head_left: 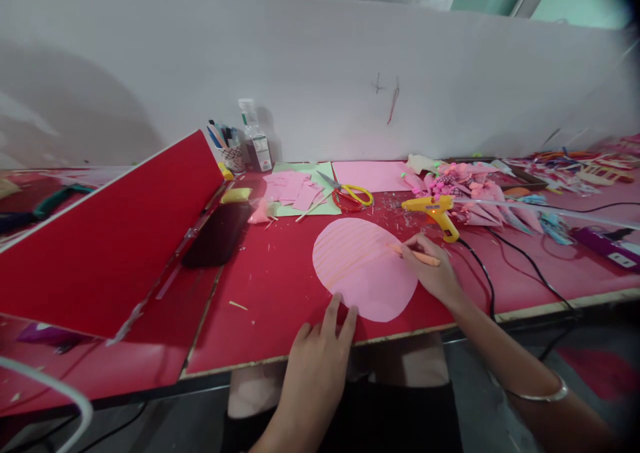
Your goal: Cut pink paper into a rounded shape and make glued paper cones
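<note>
A round piece of pink paper [373, 286] lies flat on the red tabletop in front of me, with slanting orange lines across its upper left part. My right hand [430, 266] is closed around an orange marker [426, 258], its tip at the paper's right half. My left hand [323, 346] has its fingers stretched out and apart, with fingertips at the paper's lower left edge. A yellow glue gun [434, 212] lies just beyond my right hand, and scissors [353, 194] with yellow and red handles rest behind the paper.
A red panel [120, 246] slants up at the left, beside a dark phone-like slab [217, 234]. Behind are a pen cup [233, 158], a bottle [259, 148] and pink paper scraps [297, 190]. Pink cone-shaped pieces [475, 190] pile up at the right. Black cables [483, 266] cross the front edge.
</note>
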A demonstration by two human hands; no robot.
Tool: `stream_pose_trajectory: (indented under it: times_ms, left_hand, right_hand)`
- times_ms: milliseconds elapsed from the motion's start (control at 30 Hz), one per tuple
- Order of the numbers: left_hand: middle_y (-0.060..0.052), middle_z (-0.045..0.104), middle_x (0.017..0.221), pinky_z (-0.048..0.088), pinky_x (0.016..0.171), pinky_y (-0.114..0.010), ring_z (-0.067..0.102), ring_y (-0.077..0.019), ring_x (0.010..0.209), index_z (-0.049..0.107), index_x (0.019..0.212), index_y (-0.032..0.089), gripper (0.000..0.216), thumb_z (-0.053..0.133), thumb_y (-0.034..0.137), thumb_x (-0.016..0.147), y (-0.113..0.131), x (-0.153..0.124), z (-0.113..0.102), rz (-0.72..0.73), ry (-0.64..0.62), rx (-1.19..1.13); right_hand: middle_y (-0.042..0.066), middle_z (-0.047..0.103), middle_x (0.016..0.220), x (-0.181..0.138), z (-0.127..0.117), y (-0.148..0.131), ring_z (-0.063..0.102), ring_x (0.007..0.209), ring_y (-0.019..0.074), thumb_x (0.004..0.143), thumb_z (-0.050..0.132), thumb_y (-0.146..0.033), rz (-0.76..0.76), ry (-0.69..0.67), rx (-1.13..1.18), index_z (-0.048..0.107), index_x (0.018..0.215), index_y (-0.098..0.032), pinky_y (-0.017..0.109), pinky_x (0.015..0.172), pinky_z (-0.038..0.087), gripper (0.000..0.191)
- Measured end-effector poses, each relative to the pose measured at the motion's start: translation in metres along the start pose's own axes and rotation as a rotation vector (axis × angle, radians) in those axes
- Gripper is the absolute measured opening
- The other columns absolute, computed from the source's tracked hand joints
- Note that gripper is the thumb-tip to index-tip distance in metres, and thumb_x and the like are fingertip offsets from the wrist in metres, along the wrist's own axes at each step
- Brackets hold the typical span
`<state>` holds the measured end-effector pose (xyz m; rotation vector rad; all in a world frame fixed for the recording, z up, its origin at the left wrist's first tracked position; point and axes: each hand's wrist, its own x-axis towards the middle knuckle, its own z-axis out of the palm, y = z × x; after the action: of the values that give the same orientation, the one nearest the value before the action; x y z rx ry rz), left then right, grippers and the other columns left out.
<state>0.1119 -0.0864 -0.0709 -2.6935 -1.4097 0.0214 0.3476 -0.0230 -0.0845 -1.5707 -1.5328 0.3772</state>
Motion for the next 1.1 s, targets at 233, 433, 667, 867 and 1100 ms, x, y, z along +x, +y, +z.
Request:
stream_pose_trajectory:
  times_ms: [233,433,667,867,1100]
  left_hand:
    - [-0.014,0.044,0.131,0.054,0.062,-0.034,0.064,-0.0168,0.066,0.046,0.124,0.023,0.06,0.045,-0.002,0.07,0.001,0.0,0.002,-0.001,0.015,0.037]
    - [-0.016,0.042,0.132,0.052,0.068,-0.036,0.063,-0.0168,0.071,0.042,0.127,0.022,0.058,0.043,0.001,0.073,0.004,-0.003,0.005,0.015,0.044,0.034]
    - [-0.012,0.046,0.13,0.052,0.068,-0.036,0.063,-0.0173,0.073,0.042,0.127,0.019,0.055,0.043,0.003,0.074,0.008,-0.002,0.007,0.016,0.03,0.082]
    - [-0.012,0.045,0.13,0.051,0.065,-0.033,0.062,-0.0171,0.073,0.042,0.127,0.017,0.053,0.043,0.006,0.074,0.009,-0.003,0.008,0.032,0.027,0.08]
    - [-0.011,0.046,0.13,0.051,0.066,-0.033,0.061,-0.0168,0.073,0.042,0.127,0.018,0.055,0.042,0.004,0.073,0.008,-0.002,0.006,0.026,-0.002,0.074]
  right_hand:
    - [0.0,0.054,0.066,0.002,-0.01,0.011,0.053,0.059,0.0154,0.079,0.05,-0.033,0.058,0.128,-0.061,0.047,0.07,-0.021,0.027,0.055,0.039,0.014]
    - [-0.002,0.052,0.062,-0.015,0.0,-0.008,0.051,0.053,0.0126,0.08,0.049,-0.037,0.109,0.01,0.272,0.046,0.078,-0.021,0.024,0.05,0.041,0.017]
    - [-0.002,0.052,0.066,-0.033,0.035,-0.053,0.049,0.061,0.011,0.082,0.048,-0.027,-0.019,-0.517,0.414,0.049,0.073,-0.019,0.023,0.056,0.04,0.012]
    - [-0.002,0.053,0.067,-0.029,0.041,-0.054,0.05,0.063,0.0113,0.082,0.046,-0.025,0.004,-0.55,0.417,0.049,0.072,-0.018,0.023,0.058,0.038,0.012]
    - [-0.003,0.051,0.064,-0.03,0.039,-0.058,0.047,0.059,0.0101,0.079,0.049,-0.021,-0.002,-0.545,0.404,0.05,0.071,-0.018,0.021,0.053,0.036,0.008]
